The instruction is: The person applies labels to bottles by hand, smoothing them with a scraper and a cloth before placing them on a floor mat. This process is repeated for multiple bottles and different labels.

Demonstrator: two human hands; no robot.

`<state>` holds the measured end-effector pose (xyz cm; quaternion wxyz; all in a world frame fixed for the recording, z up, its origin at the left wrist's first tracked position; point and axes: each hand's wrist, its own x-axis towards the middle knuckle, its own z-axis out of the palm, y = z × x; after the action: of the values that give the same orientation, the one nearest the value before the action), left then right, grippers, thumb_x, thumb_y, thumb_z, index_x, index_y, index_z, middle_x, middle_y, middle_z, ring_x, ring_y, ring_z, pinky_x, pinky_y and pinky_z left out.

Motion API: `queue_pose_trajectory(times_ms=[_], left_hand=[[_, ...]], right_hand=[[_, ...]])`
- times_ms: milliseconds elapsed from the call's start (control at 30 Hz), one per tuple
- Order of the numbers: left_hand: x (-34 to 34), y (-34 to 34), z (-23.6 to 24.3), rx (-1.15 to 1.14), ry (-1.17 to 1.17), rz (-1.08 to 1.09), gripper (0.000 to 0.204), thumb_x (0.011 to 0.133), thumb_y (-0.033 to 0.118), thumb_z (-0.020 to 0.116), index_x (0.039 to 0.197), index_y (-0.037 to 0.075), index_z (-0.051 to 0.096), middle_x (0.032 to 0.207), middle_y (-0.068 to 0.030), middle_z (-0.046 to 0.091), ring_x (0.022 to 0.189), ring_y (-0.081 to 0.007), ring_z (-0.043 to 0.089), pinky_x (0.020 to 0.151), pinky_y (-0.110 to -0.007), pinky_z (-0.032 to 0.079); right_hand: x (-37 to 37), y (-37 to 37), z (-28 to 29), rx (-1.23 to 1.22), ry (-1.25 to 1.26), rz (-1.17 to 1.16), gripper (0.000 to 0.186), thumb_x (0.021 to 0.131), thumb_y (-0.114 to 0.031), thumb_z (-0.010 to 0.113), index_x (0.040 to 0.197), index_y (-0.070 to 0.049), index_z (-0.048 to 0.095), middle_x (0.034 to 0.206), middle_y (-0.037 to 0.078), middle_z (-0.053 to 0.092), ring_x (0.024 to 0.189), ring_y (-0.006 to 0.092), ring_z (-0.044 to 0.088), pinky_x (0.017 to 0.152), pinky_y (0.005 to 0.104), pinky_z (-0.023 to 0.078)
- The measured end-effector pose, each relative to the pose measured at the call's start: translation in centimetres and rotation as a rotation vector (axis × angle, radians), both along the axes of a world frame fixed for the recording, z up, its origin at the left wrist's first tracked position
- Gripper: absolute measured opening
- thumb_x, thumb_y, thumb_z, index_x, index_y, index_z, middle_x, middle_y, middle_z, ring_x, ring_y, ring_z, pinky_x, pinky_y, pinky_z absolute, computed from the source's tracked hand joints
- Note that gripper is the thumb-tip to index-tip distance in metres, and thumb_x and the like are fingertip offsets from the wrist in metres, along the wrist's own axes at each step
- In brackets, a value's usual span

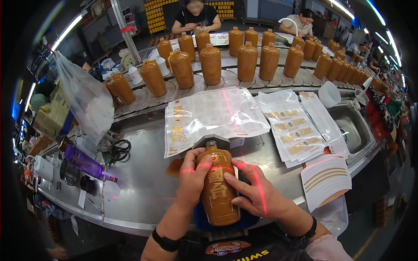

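A glossy brown bottle (220,202) with gold characters and a small red mark lies tilted in front of me, its bare neck pointing away. My left hand (193,178) is closed round its upper left side, thumb on the front near the shoulder. From the right, my right hand (257,187) grips it too, with thumb and a finger against the lettered face and other fingertips at the shoulder. Red light lines cross the bottle and both hands. Under the bottle shows a dark blue pad (248,217). Behind the neck stands a grey angled metal block (212,141).
Clear sheets with decals (217,113) lie beyond the bottle; more gold decal sheets (296,130) are to the right, near a metal sink (348,126). Several brown bottles (211,65) line a conveyor. Scissors (119,150) and a purple flask (82,161) sit left. Two people work opposite.
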<state>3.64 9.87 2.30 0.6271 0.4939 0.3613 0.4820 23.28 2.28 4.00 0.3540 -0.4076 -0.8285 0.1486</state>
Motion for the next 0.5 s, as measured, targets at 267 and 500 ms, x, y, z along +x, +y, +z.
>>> queue_pose_trajectory(times_ms=[267,500], left_hand=[[-0.2,-0.8,-0.3,0.123,0.04,0.076,0.051,0.097,0.025,0.056,0.134,-0.005,0.037,0.131,-0.0164,0.047,0.12,-0.0209,0.046,0.103,-0.033,0.036],[-1.3,-4.3,-2.4,0.33,0.141,0.076,0.063,0.095,0.027,0.057,0.142,-0.004,0.028,0.139,-0.0178,0.038,0.128,-0.0251,0.039,0.109,-0.04,0.031]], right_hand=[[0.5,-0.1,-0.4,-0.048,0.011,-0.005,0.063,0.086,-0.027,0.069,0.142,-0.011,0.046,0.143,0.027,0.034,0.119,0.044,0.044,0.103,0.048,0.037],[0.7,-0.9,-0.6,0.003,-0.001,0.099,0.062,0.082,-0.024,0.072,0.14,-0.016,0.05,0.144,0.027,0.032,0.118,0.044,0.045,0.102,0.048,0.038]])
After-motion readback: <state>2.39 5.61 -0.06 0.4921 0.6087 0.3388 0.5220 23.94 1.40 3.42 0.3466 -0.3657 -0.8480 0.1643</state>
